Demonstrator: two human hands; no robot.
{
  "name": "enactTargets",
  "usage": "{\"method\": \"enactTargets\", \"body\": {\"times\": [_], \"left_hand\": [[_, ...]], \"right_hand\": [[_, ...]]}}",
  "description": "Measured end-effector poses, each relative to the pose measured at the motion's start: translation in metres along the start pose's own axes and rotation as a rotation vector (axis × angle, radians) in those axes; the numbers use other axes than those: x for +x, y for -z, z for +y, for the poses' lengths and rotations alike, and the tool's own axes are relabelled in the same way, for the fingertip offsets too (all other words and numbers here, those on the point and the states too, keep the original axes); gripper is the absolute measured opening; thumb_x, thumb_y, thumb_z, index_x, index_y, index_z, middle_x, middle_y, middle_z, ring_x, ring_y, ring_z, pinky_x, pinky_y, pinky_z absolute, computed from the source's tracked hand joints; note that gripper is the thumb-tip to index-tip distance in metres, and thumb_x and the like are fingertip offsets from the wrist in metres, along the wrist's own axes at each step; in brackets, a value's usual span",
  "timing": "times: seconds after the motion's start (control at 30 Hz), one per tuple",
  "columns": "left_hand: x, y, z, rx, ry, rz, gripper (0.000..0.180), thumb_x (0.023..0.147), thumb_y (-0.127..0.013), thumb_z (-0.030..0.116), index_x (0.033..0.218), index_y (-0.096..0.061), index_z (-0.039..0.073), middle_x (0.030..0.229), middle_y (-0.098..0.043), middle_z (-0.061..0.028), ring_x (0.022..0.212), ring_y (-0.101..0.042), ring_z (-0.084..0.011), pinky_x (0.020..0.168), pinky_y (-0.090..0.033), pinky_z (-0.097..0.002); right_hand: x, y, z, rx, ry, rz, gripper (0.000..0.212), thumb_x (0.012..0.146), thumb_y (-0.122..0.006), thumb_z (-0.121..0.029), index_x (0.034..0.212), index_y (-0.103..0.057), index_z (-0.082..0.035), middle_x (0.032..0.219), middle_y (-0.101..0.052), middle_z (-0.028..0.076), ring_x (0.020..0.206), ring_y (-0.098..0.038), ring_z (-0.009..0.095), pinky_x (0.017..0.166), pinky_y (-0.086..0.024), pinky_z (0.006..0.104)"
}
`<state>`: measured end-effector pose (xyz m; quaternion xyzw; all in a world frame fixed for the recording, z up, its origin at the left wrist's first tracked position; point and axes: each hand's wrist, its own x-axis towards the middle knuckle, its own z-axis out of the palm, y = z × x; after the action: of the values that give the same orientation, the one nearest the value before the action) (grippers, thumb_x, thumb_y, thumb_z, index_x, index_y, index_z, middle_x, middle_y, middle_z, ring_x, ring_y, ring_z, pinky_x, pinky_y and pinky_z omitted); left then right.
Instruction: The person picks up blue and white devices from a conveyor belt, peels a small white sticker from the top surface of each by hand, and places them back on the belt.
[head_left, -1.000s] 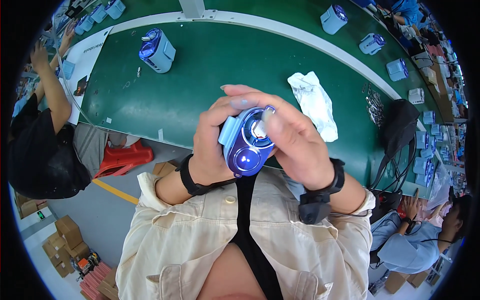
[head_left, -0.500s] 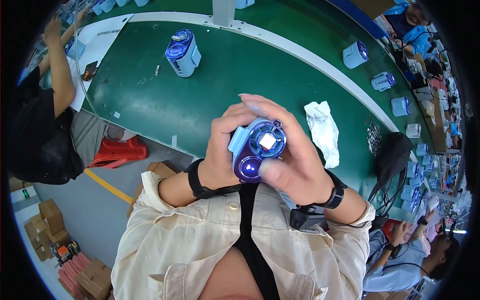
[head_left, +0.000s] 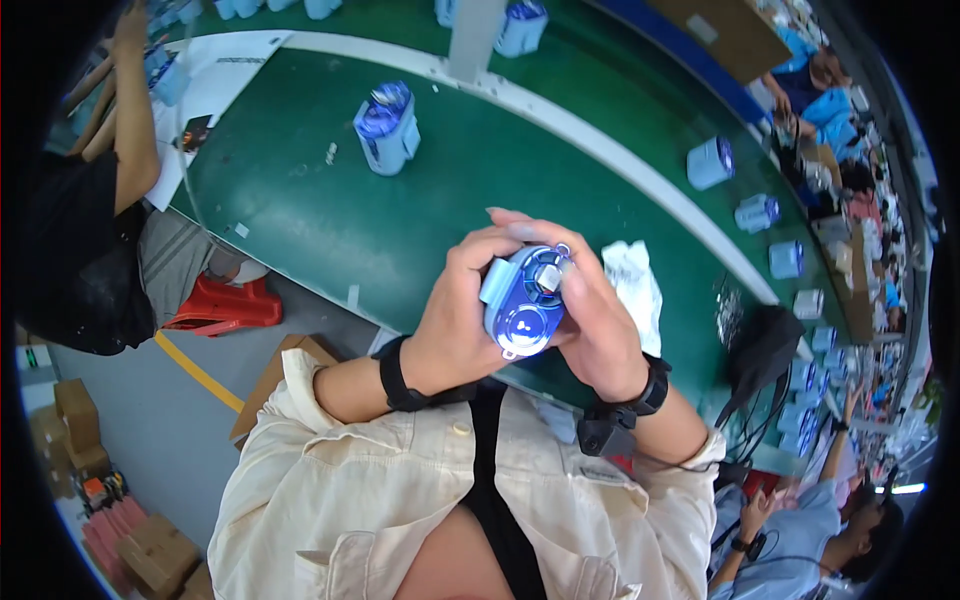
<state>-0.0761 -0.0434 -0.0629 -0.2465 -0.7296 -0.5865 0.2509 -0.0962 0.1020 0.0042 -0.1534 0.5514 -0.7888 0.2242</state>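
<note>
A light-blue plastic device [head_left: 523,328] with a glossy blue-purple top is cupped between both my hands above the bench edge. Its top carries a round ring with a silver-white square piece [head_left: 549,278] in the middle, and a lit round spot below that. My left hand [head_left: 458,305] wraps the device's left side, fingers curled over the far end. My right hand [head_left: 606,335] closes around the right side, its thumb at the square piece. A similar blue device [head_left: 386,130] stands on the green bench, farther off to the left.
The green bench [head_left: 290,220] has a pale rail [head_left: 600,125] along its far side; several blue devices stand beyond it. Right of my hands lie a crumpled white item [head_left: 640,300], small metal parts [head_left: 729,310] and a black pouch [head_left: 765,345]. People work at both sides.
My right thumb has moved from beside the lit spot up to the square piece. The device has shifted slightly right and tilted. My view has shifted a little.
</note>
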Motion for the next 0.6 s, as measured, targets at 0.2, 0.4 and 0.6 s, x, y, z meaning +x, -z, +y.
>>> {"method": "enactTargets", "body": {"times": [0.2, 0.4, 0.6], "left_hand": [[0.019, 0.009, -0.003, 0.13, 0.127, 0.01, 0.102, 0.064, -0.088, 0.022, 0.14, -0.023, 0.001, 0.125, -0.045, -0.0192, 0.12, -0.046, -0.0314, 0.096, -0.043, -0.0403], [0.039, 0.058, -0.007, 0.472, 0.097, 0.216, 0.099, 0.064, -0.086, 0.026, 0.139, -0.029, -0.002, 0.131, -0.041, -0.0229, 0.12, -0.041, -0.0378, 0.101, -0.038, -0.043], [0.063, 0.096, -0.046, 0.625, 0.289, 0.321, 0.094, 0.066, -0.085, 0.027, 0.138, -0.032, -0.002, 0.133, -0.04, -0.0215, 0.124, -0.036, -0.0359, 0.104, -0.034, -0.0433]], "right_hand": [[0.029, 0.014, 0.006, -0.632, 0.3, -0.02, 0.074, 0.076, -0.079, -0.02, 0.136, -0.039, -0.002, 0.129, -0.05, 0.015, 0.118, -0.052, 0.023, 0.098, -0.044, 0.0351], [0.122, 0.118, -0.011, -0.676, 0.326, 0.49, 0.069, 0.074, -0.08, -0.012, 0.13, -0.042, 0.0, 0.113, -0.058, 0.012, 0.1, -0.059, 0.019, 0.088, -0.049, 0.0322], [0.169, 0.255, -0.013, -1.05, 0.321, 0.965, 0.086, 0.069, -0.083, -0.033, 0.134, -0.039, 0.004, 0.119, -0.057, 0.021, 0.103, -0.059, 0.035, 0.097, -0.045, 0.0374]]}}
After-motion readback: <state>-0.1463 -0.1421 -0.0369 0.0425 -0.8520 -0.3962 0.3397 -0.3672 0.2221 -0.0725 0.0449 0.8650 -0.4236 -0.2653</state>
